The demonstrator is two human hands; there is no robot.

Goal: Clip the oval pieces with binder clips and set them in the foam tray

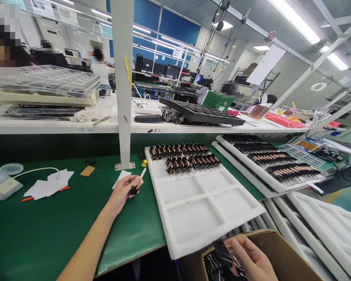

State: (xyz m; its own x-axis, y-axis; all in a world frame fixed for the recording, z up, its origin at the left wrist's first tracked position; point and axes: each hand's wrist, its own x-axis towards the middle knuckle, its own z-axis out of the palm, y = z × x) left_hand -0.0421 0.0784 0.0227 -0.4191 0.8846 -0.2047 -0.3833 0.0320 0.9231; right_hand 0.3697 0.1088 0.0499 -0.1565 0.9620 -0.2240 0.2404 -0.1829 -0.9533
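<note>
Nearest you, your right hand [251, 259] dips into an open brown cardboard box [283, 249] at the bottom edge, fingers curled around a small black clip [222, 249]; more black wire-handled clips lie in a tangle inside the box just beside it.

Your left hand [125, 191] rests above the smooth green mat [61, 230], fingers pinched shut on a small dark part [133, 190] and a thin white stick [143, 172] that juts up and to the right.

Just right of that hand lies a white foam tray [204, 210], matte, divided into shallow rectangular pockets. Its far pockets hold two rows of black-and-copper coil parts [187, 158], packed side by side.

Further right, a second tray [269, 187] carries longer rows of similar parts.

On the mat to the left lie crumpled white paper scraps [48, 185]. A white metal post [123, 82] stands upright at the back of the mat. Beyond, the shelf [61, 127] bears stacked clear plastic trays [43, 80].
</note>
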